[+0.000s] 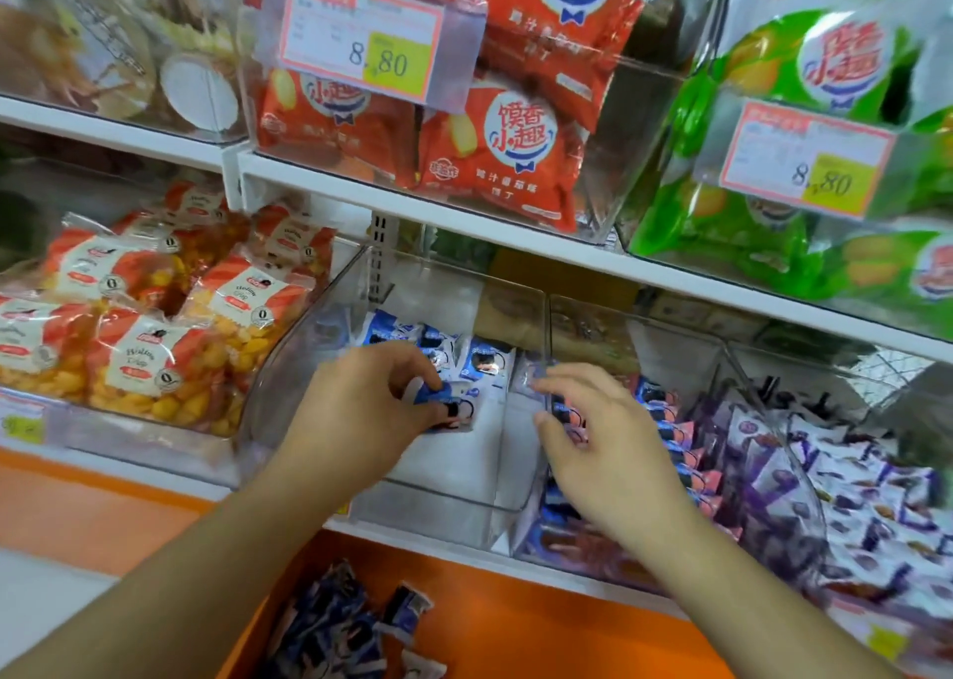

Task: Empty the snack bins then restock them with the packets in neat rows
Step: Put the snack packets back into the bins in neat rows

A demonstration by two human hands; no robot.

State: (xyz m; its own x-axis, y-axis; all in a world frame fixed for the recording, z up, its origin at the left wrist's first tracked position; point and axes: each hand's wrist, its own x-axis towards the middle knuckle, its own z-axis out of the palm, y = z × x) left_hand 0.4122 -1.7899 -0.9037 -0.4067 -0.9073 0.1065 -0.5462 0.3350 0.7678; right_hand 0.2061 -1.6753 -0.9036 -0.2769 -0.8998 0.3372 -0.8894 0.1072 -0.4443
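Clear plastic bin on the lower shelf, mostly bare, one row of blue-and-white packets along its back. Left hand is inside it, thumb and fingers pinching a blue packet near the row: grip holding that packet. Right hand is over the divider beside the neighbouring bin with pink-edged packets, fingers spread and loosely bent, grip wide, holding nothing. More blue packets loose on the orange ledge below. Price tags on the upper shelf read 8.80. Orange packets at left read "Holiday Crisp"; small print blurred.
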